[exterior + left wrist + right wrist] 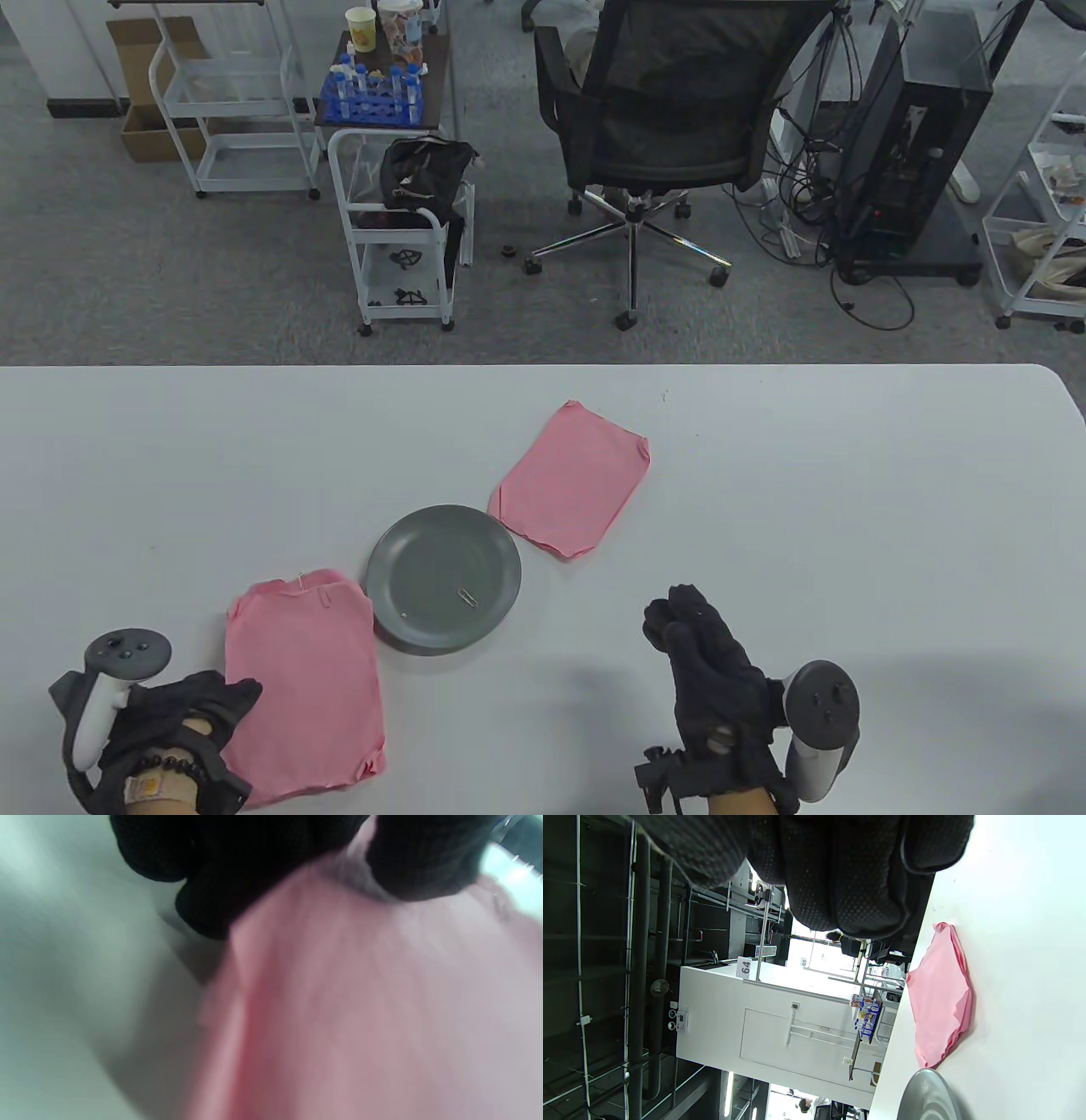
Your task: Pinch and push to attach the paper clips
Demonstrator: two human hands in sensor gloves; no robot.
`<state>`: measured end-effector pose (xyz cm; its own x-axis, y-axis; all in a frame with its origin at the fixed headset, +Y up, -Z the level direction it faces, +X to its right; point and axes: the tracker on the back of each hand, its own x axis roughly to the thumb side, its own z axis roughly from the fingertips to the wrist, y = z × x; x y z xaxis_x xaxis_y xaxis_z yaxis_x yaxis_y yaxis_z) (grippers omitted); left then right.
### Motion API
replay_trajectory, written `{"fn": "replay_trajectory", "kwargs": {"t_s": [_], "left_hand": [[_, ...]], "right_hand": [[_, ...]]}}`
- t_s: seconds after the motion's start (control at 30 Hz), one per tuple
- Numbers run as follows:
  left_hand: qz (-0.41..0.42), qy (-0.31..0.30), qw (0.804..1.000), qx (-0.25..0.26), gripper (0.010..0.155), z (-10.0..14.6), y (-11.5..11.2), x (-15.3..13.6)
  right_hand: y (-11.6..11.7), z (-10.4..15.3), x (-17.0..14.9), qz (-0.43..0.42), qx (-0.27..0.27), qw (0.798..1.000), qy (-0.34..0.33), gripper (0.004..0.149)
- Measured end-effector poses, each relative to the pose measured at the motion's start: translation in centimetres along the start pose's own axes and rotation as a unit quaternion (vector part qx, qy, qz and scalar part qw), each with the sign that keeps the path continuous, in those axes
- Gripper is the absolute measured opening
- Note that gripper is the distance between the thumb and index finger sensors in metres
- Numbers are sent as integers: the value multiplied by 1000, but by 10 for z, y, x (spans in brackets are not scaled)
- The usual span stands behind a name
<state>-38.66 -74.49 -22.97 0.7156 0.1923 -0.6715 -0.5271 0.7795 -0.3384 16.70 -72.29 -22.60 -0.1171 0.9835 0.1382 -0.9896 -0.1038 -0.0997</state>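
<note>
The near pink folded cloth (304, 688) is touched at its left edge by the left hand (182, 722); whether that grip is pinched cannot be told. The right hand (708, 671) is held curled, empty, above the white counter (848, 509). A silver paper clip (467, 597) lies in the round grey plate (424, 543).

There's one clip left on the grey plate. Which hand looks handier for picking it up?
Probably the right hand. It hovers free over the table, fingers pointing toward the plate, where the paper clip lies on the right side. The left hand rests on the near pink cloth's edge.
</note>
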Motion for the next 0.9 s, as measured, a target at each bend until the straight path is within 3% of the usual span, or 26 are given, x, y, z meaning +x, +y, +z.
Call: {"fn": "replay_trajectory", "kwargs": {"t_s": [0.07, 0.13, 0.23, 0.3, 0.33, 0.43, 0.5, 0.57, 0.63, 0.73, 0.9], "left_hand": [[-76, 29, 995, 66, 88, 11, 3, 11], [-86, -5, 990, 114, 103, 21, 7, 20], [-16, -128, 978, 164, 102, 43, 11, 30], [66, -256, 948, 179, 97, 60, 12, 38], [99, -293, 935, 177, 94, 67, 11, 40], [158, -411, 889, 125, 85, 88, 3, 53], [154, -443, 876, 114, 82, 99, -3, 59], [135, -465, 868, 114, 80, 107, -7, 64], [121, -480, 861, 112, 78, 113, -10, 66], [123, -496, 854, 101, 76, 115, -12, 69], [122, -503, 852, 83, 75, 111, -12, 68]], "right_hand": [[2, 0, -2, 6, 2, 1000, 5, 62], [5, 1, -2, 29, 8, 1000, 7, 76], [17, -2, 3, 160, 15, 987, -23, 84], [33, -10, 4, 269, 35, 962, -34, 86], [44, -16, 2, 319, 51, 946, -28, 88], [79, -44, -13, 465, 118, 874, 73, 95], [95, -65, -23, 513, 164, 833, 126, 97], [106, -85, -33, 549, 174, 801, 165, 96], [113, -103, -42, 568, 165, 782, 197, 93], [122, -125, -56, 569, 152, 776, 227, 86], [133, -145, -81, 542, 215, 754, 301, 79]]}}
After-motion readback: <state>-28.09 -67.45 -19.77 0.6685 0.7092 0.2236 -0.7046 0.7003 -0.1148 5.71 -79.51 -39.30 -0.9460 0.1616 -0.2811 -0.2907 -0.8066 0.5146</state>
